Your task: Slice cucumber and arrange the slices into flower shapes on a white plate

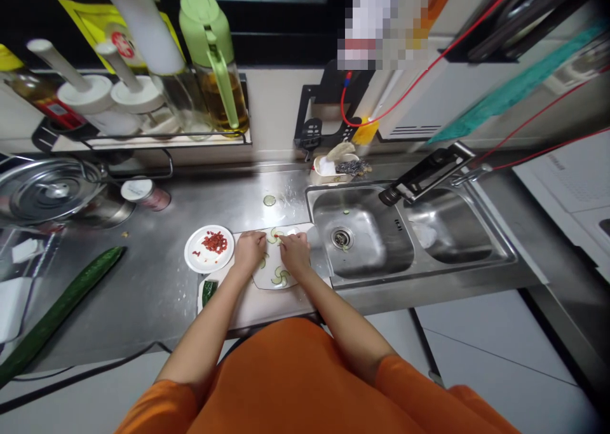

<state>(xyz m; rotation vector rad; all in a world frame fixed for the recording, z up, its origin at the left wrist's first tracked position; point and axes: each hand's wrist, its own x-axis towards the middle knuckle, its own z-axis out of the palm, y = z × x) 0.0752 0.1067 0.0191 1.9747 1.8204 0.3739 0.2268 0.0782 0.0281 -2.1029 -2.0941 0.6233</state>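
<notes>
In the head view, a white plate (267, 283) lies on a pale cutting board (241, 312), with thin cucumber slices (280, 277) arranged on it in curved pinwheels. My right hand (295, 254) is closed over the plate's far right part, its fingertips at a small red piece (277, 236) by the far pinwheel. Across from it, my left hand (251, 251) has curled fingers at the same pinwheel's left side; whether they hold anything is hidden. A round white dish (193, 251) of chopped red pieces (215, 243) stands left of my left hand.
A cucumber chunk (208, 291) sits at the board's left edge. A long cucumber (61, 313) lies farther left. One round slice (269, 200) is behind the plate. Right are two sink basins (376, 256) with a black faucet (424, 173). Bottles and jars (138, 97) line a shelf.
</notes>
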